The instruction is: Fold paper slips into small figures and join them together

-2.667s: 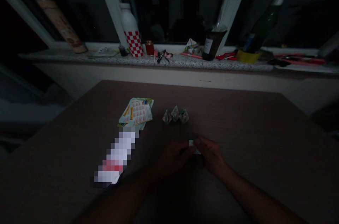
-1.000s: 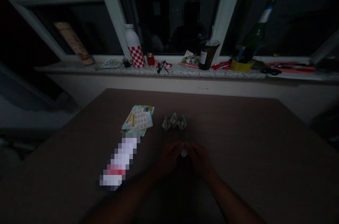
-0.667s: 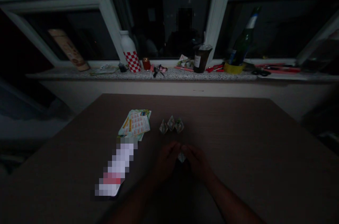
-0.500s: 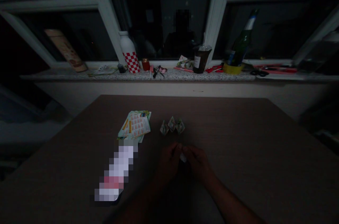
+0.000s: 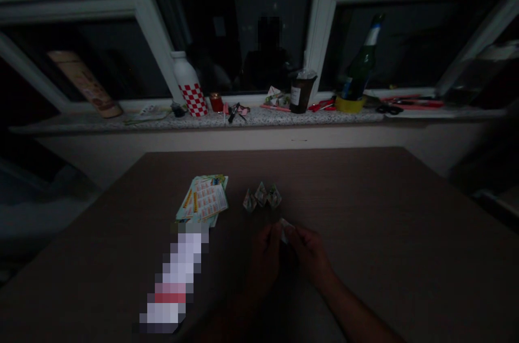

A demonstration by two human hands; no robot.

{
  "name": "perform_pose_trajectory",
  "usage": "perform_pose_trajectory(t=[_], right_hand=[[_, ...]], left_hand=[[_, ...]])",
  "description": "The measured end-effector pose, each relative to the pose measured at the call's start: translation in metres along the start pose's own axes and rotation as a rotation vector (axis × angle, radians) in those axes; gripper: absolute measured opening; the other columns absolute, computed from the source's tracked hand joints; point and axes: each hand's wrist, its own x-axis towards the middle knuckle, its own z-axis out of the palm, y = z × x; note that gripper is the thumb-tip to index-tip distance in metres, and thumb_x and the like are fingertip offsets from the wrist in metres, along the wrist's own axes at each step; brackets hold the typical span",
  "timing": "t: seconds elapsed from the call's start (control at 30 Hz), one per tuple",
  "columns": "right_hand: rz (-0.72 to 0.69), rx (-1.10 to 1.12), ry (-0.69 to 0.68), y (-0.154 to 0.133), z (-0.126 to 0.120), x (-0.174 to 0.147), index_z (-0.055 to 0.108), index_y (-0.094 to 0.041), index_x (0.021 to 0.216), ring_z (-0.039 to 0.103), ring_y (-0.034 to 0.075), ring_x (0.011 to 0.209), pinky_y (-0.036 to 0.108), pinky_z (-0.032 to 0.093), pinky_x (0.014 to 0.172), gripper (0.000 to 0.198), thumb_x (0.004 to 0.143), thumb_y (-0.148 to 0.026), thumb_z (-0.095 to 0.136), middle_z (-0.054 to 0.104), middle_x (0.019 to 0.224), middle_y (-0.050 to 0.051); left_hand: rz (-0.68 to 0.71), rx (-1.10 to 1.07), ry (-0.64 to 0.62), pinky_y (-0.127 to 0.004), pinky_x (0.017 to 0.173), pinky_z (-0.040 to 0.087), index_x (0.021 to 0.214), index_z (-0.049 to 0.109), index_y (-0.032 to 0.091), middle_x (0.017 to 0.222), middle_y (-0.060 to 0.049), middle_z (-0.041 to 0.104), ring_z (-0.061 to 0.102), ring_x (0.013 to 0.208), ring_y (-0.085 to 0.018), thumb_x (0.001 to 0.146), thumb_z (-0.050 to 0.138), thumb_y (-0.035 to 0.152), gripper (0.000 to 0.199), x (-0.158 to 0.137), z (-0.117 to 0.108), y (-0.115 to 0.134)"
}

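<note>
Between my two hands is a small folded piece of pale paper [image 5: 286, 228], partly covered by the fingers. My left hand [image 5: 265, 254] pinches its left side, and my right hand [image 5: 308, 248] grips its right side, thumb on top. Just beyond the hands, several pointed folded-paper shapes [image 5: 261, 195] stand close together on the table. Left of them lies a pile of printed paper slips [image 5: 205, 199], fanned a little. Nearer to me on the left is a lit, blurred-out device like a phone [image 5: 178, 273].
The brown table [image 5: 385, 213] reaches to a wall under a window. On the stone sill [image 5: 259, 122] stand a white bottle with red checks [image 5: 192, 89], a drink cup [image 5: 300, 95], a green bottle [image 5: 363, 70], a tan cylinder [image 5: 86, 83] and black-handled scissors [image 5: 389, 109].
More of the folded paper now shows above the fingertips, and the hands have shifted slightly right and turned on it. The camera view has moved a little.
</note>
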Motion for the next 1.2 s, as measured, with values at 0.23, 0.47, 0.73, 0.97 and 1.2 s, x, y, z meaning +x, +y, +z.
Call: perform_pose_trajectory(t=[0.23, 0.47, 0.73, 0.97, 1.2], right_hand=[[-0.023, 0.013, -0.046, -0.003, 0.001, 0.000, 0.057, -0.014, 0.072, 0.036, 0.007, 0.050, 0.019, 0.030, 0.044, 0.038, 0.083, -0.051, 0.055, 0.044, 0.057, -0.003], [0.007, 0.127, -0.049, -0.001, 0.003, 0.001, 0.055, -0.016, 0.073, 0.034, 0.007, 0.050, 0.019, 0.030, 0.044, 0.037, 0.082, -0.052, 0.056, 0.043, 0.058, -0.003], [0.021, 0.056, -0.015, -0.003, 0.004, 0.001, 0.052, -0.016, 0.065, 0.031, 0.006, 0.041, 0.018, 0.024, 0.038, 0.044, 0.082, -0.057, 0.052, 0.038, 0.048, -0.006], [-0.242, -0.102, 0.022, -0.002, -0.007, 0.003, 0.058, -0.019, 0.091, 0.057, 0.013, 0.065, 0.023, 0.047, 0.060, 0.016, 0.084, -0.032, 0.056, 0.060, 0.075, 0.002], [-0.593, -0.482, -0.088, -0.012, -0.017, 0.006, 0.067, -0.025, 0.101, 0.061, 0.019, 0.100, 0.032, 0.049, 0.085, 0.022, 0.084, -0.017, 0.056, 0.064, 0.108, 0.008]], left_hand=[[0.010, 0.001, 0.048, -0.024, 0.058, 0.039, 0.071, 0.056, 0.015, 0.065, 0.000, 0.052, 0.049, 0.063, -0.014, 0.086, 0.042, 0.051, 0.042, -0.002, 0.005, 0.000], [0.021, 0.006, 0.052, -0.023, 0.061, 0.039, 0.074, 0.056, 0.015, 0.068, 0.000, 0.054, 0.051, 0.066, -0.014, 0.088, 0.043, 0.047, 0.037, -0.003, 0.003, 0.000], [0.045, 0.010, 0.051, -0.023, 0.057, 0.038, 0.069, 0.056, 0.016, 0.063, 0.000, 0.052, 0.048, 0.060, -0.013, 0.087, 0.044, 0.046, 0.037, -0.002, 0.001, -0.001], [0.035, -0.041, 0.100, -0.022, 0.050, 0.032, 0.065, 0.051, 0.016, 0.055, 0.004, 0.044, 0.040, 0.052, -0.011, 0.084, 0.048, 0.048, 0.037, 0.000, -0.010, -0.001], [-0.003, -0.035, 0.124, -0.025, 0.059, 0.040, 0.075, 0.060, 0.016, 0.067, -0.001, 0.056, 0.051, 0.064, -0.015, 0.082, 0.050, 0.046, 0.033, 0.002, -0.017, -0.014]])
